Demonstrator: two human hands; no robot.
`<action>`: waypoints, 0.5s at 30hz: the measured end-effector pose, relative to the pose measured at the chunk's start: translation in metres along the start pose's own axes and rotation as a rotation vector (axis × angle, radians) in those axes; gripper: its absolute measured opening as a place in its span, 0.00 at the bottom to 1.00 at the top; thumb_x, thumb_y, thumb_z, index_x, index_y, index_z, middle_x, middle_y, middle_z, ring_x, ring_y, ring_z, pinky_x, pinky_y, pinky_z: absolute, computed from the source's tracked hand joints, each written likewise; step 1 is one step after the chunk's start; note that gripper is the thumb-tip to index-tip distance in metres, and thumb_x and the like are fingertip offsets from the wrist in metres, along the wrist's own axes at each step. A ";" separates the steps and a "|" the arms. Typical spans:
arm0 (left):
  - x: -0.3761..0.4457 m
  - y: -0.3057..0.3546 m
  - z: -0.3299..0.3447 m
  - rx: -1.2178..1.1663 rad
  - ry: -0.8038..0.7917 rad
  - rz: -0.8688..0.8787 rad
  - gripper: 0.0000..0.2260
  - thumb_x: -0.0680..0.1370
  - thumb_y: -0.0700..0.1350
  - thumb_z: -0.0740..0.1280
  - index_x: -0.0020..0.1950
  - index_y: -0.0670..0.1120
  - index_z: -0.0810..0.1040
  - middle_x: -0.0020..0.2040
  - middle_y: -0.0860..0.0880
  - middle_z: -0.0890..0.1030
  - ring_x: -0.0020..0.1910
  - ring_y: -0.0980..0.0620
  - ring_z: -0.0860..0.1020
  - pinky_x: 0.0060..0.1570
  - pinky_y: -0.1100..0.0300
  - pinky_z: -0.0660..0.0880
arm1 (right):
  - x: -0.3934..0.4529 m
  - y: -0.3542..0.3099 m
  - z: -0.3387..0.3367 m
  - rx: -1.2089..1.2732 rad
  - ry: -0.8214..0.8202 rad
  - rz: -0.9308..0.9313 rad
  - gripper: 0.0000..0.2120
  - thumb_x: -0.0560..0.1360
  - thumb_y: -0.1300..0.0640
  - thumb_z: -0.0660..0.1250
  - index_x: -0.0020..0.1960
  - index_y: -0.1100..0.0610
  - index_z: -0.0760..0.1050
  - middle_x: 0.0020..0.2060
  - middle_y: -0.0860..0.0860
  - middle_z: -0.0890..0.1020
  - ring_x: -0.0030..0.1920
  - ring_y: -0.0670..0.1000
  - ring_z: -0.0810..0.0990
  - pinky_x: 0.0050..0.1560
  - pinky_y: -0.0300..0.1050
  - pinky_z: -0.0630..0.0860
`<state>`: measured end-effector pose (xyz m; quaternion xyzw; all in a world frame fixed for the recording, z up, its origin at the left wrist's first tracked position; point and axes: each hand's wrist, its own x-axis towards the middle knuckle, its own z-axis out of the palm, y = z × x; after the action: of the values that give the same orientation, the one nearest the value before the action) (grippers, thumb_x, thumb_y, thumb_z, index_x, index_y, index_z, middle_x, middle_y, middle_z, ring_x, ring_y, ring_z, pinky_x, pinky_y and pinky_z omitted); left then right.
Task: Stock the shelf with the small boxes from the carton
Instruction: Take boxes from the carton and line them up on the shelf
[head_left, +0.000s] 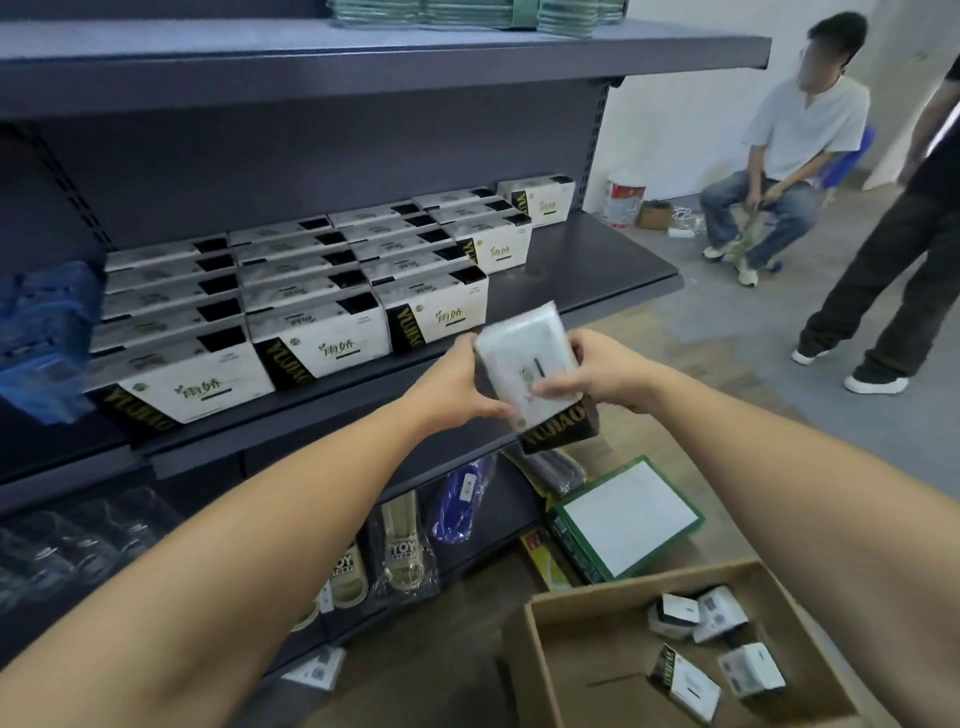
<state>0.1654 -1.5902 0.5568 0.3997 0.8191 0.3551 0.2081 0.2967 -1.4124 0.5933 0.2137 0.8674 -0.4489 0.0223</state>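
Note:
I hold one small white-and-black box (530, 364) in front of the shelf edge, wrapped in clear film, with a black side marked in gold letters. My left hand (457, 384) grips its left side and my right hand (592, 371) grips its right side. Rows of matching boxes (322, 291) fill the left and middle of the dark middle shelf (597, 260). The open brown carton (582, 644) sits on the floor at the lower right, with several small boxes (717, 649) lying loose inside.
Blue packets (41, 332) lie at the shelf's left end. Packaged slippers (400, 551) fill the lower shelf. A green-edged flat box (628, 519) leans on the floor by the carton. One person sits at the far right (789, 140); another stands beside (904, 234).

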 end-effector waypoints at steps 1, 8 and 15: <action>-0.001 -0.001 0.001 -0.052 -0.051 -0.012 0.44 0.61 0.54 0.82 0.71 0.47 0.65 0.63 0.51 0.76 0.61 0.52 0.76 0.62 0.50 0.75 | -0.003 0.001 0.000 0.207 -0.015 0.020 0.25 0.66 0.55 0.80 0.59 0.59 0.75 0.51 0.52 0.85 0.51 0.53 0.84 0.54 0.56 0.81; 0.002 0.010 -0.003 -0.122 -0.145 0.022 0.27 0.70 0.43 0.78 0.66 0.46 0.71 0.54 0.52 0.79 0.51 0.54 0.79 0.51 0.59 0.77 | -0.015 -0.013 -0.003 0.103 0.331 -0.106 0.57 0.64 0.59 0.82 0.79 0.48 0.47 0.72 0.48 0.64 0.71 0.49 0.65 0.69 0.48 0.67; 0.007 0.014 -0.024 0.163 -0.147 0.152 0.23 0.69 0.45 0.77 0.62 0.47 0.76 0.54 0.49 0.81 0.51 0.50 0.79 0.53 0.52 0.77 | -0.022 -0.018 -0.013 -1.081 0.391 -0.269 0.55 0.67 0.40 0.76 0.79 0.41 0.41 0.78 0.47 0.55 0.76 0.59 0.56 0.70 0.64 0.64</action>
<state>0.1537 -1.5886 0.5831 0.5013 0.7950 0.2719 0.2068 0.3115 -1.4189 0.6197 0.1392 0.9805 0.1058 -0.0895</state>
